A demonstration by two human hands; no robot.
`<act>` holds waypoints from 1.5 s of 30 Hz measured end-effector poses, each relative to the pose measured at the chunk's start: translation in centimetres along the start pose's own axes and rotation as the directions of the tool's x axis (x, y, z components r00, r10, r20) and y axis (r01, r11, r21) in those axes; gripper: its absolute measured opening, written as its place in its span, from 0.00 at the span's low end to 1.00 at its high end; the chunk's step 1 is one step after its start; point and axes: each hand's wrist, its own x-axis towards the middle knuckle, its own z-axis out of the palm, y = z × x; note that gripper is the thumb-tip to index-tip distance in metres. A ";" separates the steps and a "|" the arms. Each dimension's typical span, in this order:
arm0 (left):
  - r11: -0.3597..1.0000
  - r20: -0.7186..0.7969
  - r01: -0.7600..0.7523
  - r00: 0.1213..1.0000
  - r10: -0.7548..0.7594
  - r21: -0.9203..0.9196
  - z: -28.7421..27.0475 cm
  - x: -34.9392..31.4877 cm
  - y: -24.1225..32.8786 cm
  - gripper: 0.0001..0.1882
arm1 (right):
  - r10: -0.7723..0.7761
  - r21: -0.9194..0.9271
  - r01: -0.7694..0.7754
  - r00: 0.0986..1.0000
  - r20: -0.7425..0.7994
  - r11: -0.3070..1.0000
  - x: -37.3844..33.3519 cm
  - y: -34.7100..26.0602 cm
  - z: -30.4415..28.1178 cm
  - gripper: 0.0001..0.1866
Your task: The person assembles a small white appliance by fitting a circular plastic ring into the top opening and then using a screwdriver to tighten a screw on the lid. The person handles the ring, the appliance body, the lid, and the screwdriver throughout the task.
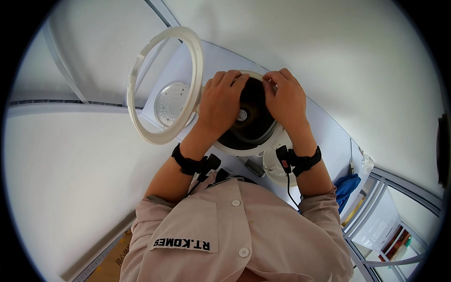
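A round white appliance body point(249, 152), like a rice cooker, stands on the table before me. Its dark interior point(251, 96) shows a small silver disc point(241, 115) in the middle. My left hand point(218, 103) bends its fingers over the far left part of the rim. On the far right part, my right hand point(285, 98) curls round the rim, thumb and forefinger close together. The fingertips are partly hidden. Left of the body, a white ring-shaped lid frame point(195, 94) stands raised, its centre open. Behind it lies a round, pale, perforated disc point(170, 103).
A white rounded part point(276, 164) and a small grey piece point(254, 167) are close to my body. To the right hang a blue cloth point(346, 188) and a clear plastic bag point(367, 162). A grey metal frame point(366, 207) stands beyond. White walls border the table point(324, 124).
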 end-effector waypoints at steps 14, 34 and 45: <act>0.998 0.001 0.002 1.000 -0.002 -0.057 0.1 0.8 -0.3 0.18 | 0.047 -0.018 -0.047 0.999 -0.009 0.999 0.5 -0.4 0.0 0.02; 0.993 0.211 -0.060 0.977 0.038 0.097 -1.5 -0.3 1.4 0.35 | 0.077 0.055 -0.073 0.995 -0.056 0.996 0.3 -0.3 0.3 0.01; 0.998 0.269 -0.049 0.963 0.036 0.041 -1.7 0.2 0.6 0.37 | 0.026 0.032 -0.026 1.000 -0.005 0.999 0.0 0.1 0.4 0.02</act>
